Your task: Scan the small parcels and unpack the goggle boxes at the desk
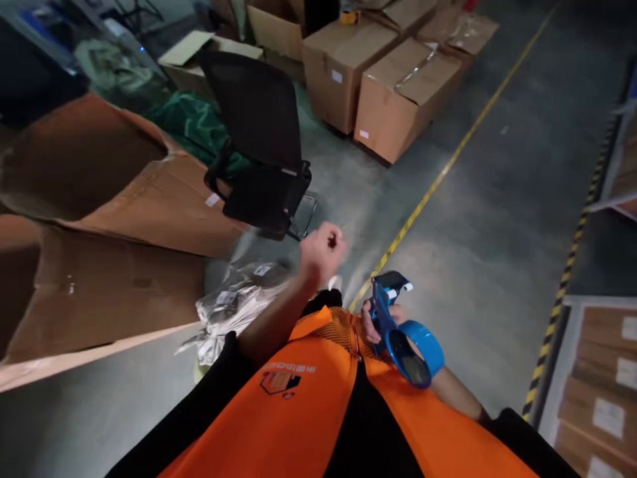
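My left hand (322,252) is curled into a loose fist in the middle of the view, held above the floor near the legs of a black office chair (251,126). A small dark gap shows between its curled fingers, and nothing sticks out of them. Close to my orange vest (308,392), my right hand (371,322) grips a blue tape dispenser (385,309) by its handle. A roll of blue tape (425,345) sits on the dispenser, on the side towards my forearm. Part of the right hand is hidden behind the dispenser.
Large open cardboard boxes (129,249) stand on the left, with a wrapped plastic bundle (243,292) beside them. Closed cartons (398,99) line the far side. A yellow floor line (438,179) runs away from me. Labelled boxes (597,398) sit on the right, past a striped edge.
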The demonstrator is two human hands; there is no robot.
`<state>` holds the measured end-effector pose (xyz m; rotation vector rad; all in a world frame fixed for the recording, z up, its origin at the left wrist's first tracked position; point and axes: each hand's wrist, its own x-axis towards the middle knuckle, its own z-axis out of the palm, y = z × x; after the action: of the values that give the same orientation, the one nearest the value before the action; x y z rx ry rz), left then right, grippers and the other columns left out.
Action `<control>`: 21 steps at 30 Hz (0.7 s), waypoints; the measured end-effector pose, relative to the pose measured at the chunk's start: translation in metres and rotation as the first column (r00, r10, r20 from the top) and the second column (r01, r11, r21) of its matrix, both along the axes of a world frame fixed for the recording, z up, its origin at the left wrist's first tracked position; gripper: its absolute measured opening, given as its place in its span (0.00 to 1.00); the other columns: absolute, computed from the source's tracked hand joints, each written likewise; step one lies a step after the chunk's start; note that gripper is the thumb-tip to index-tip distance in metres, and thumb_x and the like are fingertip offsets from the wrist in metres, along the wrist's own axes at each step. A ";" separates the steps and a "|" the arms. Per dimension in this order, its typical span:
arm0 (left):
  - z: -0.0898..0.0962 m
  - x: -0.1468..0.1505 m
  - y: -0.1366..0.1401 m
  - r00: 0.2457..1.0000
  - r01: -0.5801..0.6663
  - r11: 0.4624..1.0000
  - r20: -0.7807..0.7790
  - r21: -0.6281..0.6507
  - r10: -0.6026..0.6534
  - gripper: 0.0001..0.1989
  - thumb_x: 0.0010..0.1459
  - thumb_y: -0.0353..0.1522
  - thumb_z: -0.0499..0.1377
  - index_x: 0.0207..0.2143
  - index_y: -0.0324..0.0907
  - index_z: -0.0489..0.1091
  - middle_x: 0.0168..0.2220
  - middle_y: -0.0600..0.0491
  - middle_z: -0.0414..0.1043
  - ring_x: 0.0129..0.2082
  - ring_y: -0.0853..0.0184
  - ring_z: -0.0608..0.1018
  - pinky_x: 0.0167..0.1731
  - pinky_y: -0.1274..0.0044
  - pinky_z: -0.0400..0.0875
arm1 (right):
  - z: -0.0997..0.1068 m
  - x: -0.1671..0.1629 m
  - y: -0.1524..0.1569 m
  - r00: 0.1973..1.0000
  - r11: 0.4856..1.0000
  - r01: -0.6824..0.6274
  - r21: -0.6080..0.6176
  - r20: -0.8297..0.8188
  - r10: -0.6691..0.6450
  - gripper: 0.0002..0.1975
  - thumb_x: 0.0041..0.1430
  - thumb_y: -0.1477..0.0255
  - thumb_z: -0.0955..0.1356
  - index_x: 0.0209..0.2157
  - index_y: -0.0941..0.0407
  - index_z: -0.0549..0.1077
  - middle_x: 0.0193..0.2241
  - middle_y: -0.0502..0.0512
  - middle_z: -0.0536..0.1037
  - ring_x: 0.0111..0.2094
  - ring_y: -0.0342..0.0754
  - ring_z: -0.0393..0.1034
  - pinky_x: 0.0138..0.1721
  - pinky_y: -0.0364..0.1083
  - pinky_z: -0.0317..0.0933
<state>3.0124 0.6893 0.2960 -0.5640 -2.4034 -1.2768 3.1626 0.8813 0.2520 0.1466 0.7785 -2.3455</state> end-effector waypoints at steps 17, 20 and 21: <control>-0.022 -0.349 0.082 0.947 0.168 0.906 0.190 0.389 -0.257 0.14 0.71 0.26 0.58 0.55 0.41 0.76 0.47 0.46 0.83 0.42 0.67 0.85 0.44 0.78 0.80 | -0.028 -0.441 0.103 0.999 0.997 0.033 0.067 -0.037 -0.030 0.16 0.63 0.55 0.77 0.45 0.50 0.78 0.23 0.44 0.71 0.21 0.44 0.64 0.24 0.43 0.64; -0.023 -0.414 0.102 0.964 0.214 0.923 0.085 0.320 -0.253 0.14 0.71 0.23 0.55 0.51 0.42 0.78 0.48 0.47 0.81 0.43 0.67 0.84 0.46 0.76 0.81 | -0.039 -0.509 0.121 1.000 0.995 0.005 0.095 0.001 -0.005 0.18 0.62 0.52 0.77 0.42 0.50 0.77 0.22 0.43 0.68 0.21 0.44 0.62 0.25 0.43 0.65; -0.026 -0.436 0.110 0.968 0.213 0.923 0.061 0.320 -0.244 0.15 0.72 0.22 0.54 0.51 0.42 0.78 0.49 0.46 0.81 0.43 0.67 0.83 0.46 0.75 0.81 | -0.041 -0.534 0.128 1.000 0.995 -0.012 0.099 0.027 0.009 0.18 0.63 0.52 0.77 0.43 0.50 0.77 0.22 0.43 0.68 0.21 0.44 0.62 0.25 0.43 0.65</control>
<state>2.5768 0.7988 0.2699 -0.7159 -2.1938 -1.7823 2.6287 1.0093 0.2113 0.2161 0.8809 -2.2913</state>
